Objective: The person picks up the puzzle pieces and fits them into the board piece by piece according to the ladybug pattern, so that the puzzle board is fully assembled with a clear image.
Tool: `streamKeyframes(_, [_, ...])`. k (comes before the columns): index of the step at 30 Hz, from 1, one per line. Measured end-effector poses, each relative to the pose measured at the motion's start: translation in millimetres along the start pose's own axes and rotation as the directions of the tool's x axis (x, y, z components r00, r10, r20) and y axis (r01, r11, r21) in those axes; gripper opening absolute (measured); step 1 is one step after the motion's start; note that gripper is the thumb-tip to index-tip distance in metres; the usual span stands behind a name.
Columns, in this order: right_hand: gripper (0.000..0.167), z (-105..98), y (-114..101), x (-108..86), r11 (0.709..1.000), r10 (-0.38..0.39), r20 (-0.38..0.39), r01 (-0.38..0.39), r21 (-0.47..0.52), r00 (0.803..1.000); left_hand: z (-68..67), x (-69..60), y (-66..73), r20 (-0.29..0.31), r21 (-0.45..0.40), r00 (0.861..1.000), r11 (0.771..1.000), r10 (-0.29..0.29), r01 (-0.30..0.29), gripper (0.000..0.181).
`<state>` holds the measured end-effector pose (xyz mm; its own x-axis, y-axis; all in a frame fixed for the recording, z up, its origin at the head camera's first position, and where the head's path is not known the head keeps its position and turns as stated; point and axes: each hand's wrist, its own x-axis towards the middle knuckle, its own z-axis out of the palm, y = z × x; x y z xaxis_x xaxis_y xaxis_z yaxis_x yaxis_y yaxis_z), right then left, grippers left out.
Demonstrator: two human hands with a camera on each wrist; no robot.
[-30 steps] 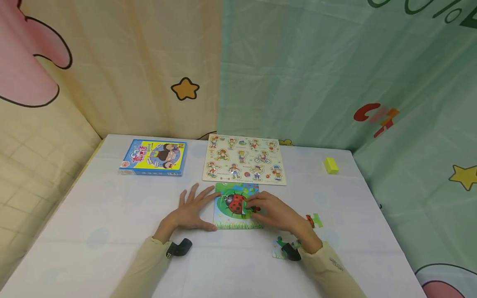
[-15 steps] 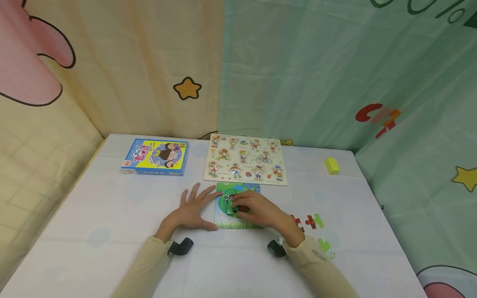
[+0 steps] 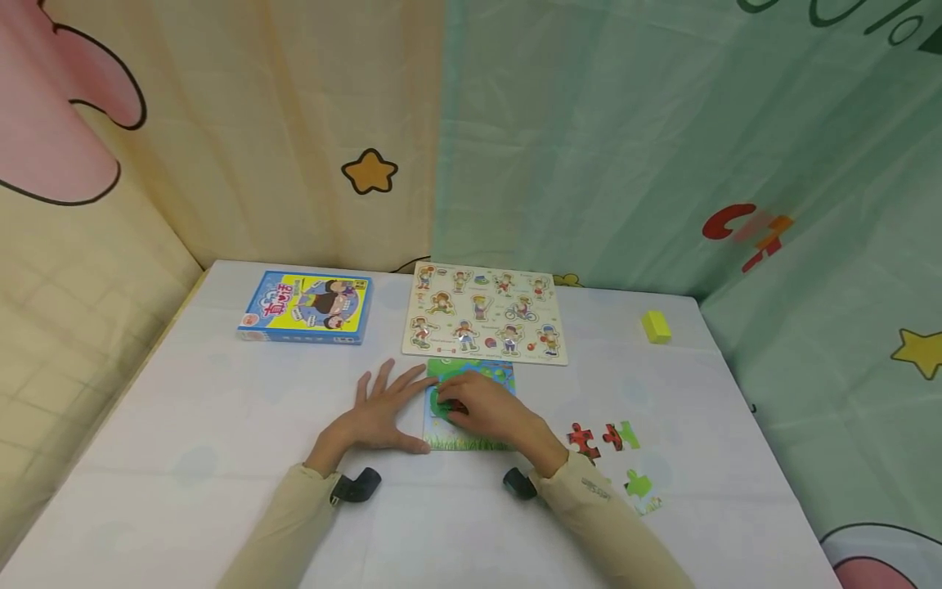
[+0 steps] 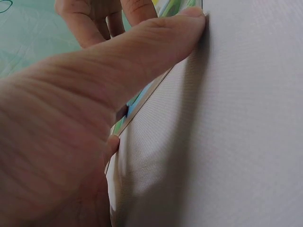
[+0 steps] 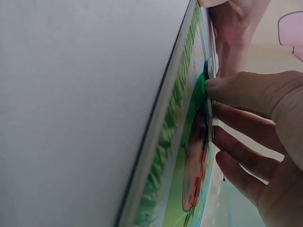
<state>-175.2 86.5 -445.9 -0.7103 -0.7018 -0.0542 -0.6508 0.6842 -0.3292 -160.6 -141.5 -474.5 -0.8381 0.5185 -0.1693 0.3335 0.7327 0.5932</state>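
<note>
A square ladybug puzzle board (image 3: 471,440) lies flat on the table, its middle covered by my right hand (image 3: 489,409). In the right wrist view, that hand's thumb and fingers pinch a thin green piece (image 5: 207,90) over the left part of the board, beside the red ladybug picture (image 5: 193,165). My left hand (image 3: 377,419) rests spread at the board's left edge, thumb at the lower corner and fingertips near the upper side. Several loose pieces lie right of the board: a red one (image 3: 584,440), a red and green one (image 3: 621,436), a green one (image 3: 638,483).
Behind the board lies a peg puzzle with small figures (image 3: 484,315). A blue and yellow box (image 3: 305,307) is at the back left, and a yellow block (image 3: 656,326) at the back right. Curtains stand behind the table (image 3: 221,507).
My right hand has moved left across the board with the piece, uncovering loose pieces on the right. The left hand has stayed in place.
</note>
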Motion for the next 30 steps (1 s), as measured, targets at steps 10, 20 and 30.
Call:
streamKeyframes(10, [0.024,3.6,-3.5,-2.1,0.999,0.016,-0.050,-0.018,-0.037,0.999,-0.7,-0.7,0.4,-0.004,-0.014,1.000,1.000,0.008,-0.008,0.100])
streamKeyframes(20, [0.024,5.9,-6.5,-1.7,0.994,0.008,-0.073,-0.016,-0.110,0.997,0.5,-0.9,-1.2,0.000,-0.011,1.000,1.000,0.011,-0.011,0.101])
streamKeyframes(30, [0.024,5.4,-5.2,-2.4,0.993,0.008,-0.041,-0.013,-0.114,0.999,1.4,-0.9,-1.8,-0.008,-0.011,1.000,1.000,0.013,-0.014,0.101])
